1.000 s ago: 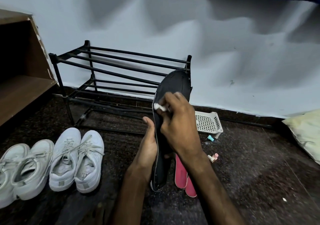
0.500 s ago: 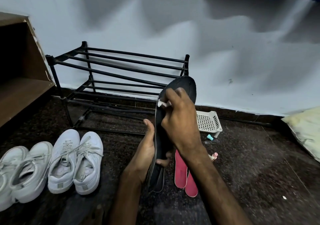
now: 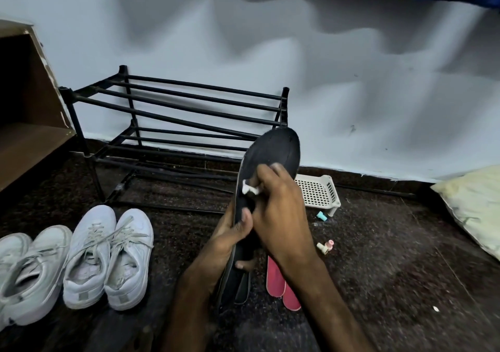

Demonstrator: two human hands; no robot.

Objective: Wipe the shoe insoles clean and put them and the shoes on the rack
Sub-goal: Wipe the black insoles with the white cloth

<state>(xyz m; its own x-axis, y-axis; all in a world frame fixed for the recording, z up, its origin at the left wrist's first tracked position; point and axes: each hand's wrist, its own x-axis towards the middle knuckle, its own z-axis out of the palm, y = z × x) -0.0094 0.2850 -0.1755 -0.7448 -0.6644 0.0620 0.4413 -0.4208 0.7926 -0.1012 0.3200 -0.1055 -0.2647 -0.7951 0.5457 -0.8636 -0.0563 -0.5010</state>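
Down by the rack (image 3: pixel 173 108), the left hand (image 3: pixel 230 232) is gripping the insole (image 3: pixel 273 154) mid-length, upright above the floor (image 3: pixel 392 270), while the right hand (image 3: pixel 278 211) is pinching a wipe (image 3: pixel 250 188) against it; it's looking light and bendy, needing that middle support.

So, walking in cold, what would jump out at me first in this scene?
The long black shoe insole held upright at the centre grabs the eye: the left hand grips its lower part while the right hand presses a small white wipe against it. At the left, two pairs of white lace-up sneakers sit side by side, and a black metal bar rack stands behind them.
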